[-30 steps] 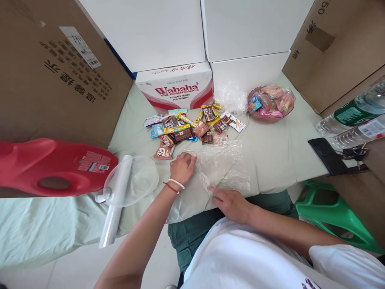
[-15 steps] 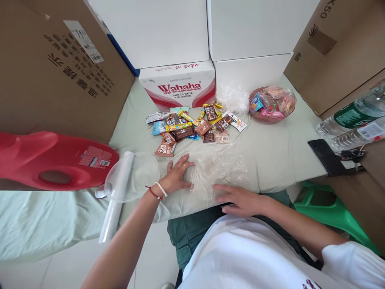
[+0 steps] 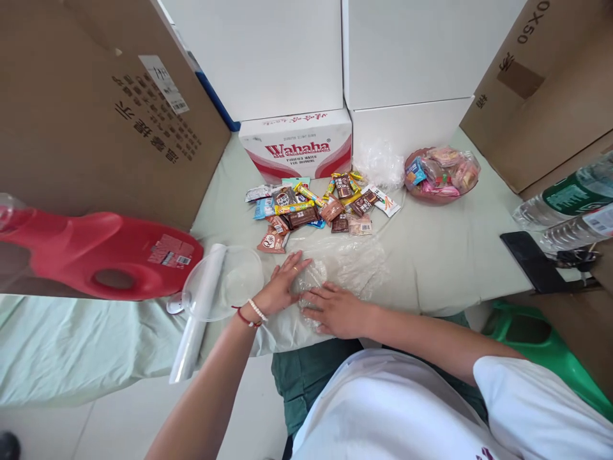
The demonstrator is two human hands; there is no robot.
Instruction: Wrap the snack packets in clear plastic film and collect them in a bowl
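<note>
A sheet of clear plastic film (image 3: pixel 352 262) lies crumpled on the pale green cloth (image 3: pixel 431 249) in front of me. My left hand (image 3: pixel 282 284) rests flat on its left edge with fingers spread, a ring on one finger and bead bracelets at the wrist. My right hand (image 3: pixel 335 310) lies flat on the film's near part, fingers stretched toward the left hand and almost touching it. Behind the film sits a heap of wrapped snacks (image 3: pixel 318 204). A roll of cling film (image 3: pixel 198 313) lies left of my left hand, across a clear plastic bowl (image 3: pixel 230 281).
A pink bowl of wrapped sweets under film (image 3: pixel 440 174) stands at the back right. A red jug (image 3: pixel 96 252) lies on its side at left. Cardboard and white boxes, one marked Wahaha (image 3: pixel 297 147), wall in the back. A phone (image 3: pixel 531 259), bottles (image 3: pixel 565 198) and a green stool (image 3: pixel 541 335) are right.
My right hand slid left across the film until it nearly meets the left hand. My left hand went from curled to flat and spread. The view shifted slightly.
</note>
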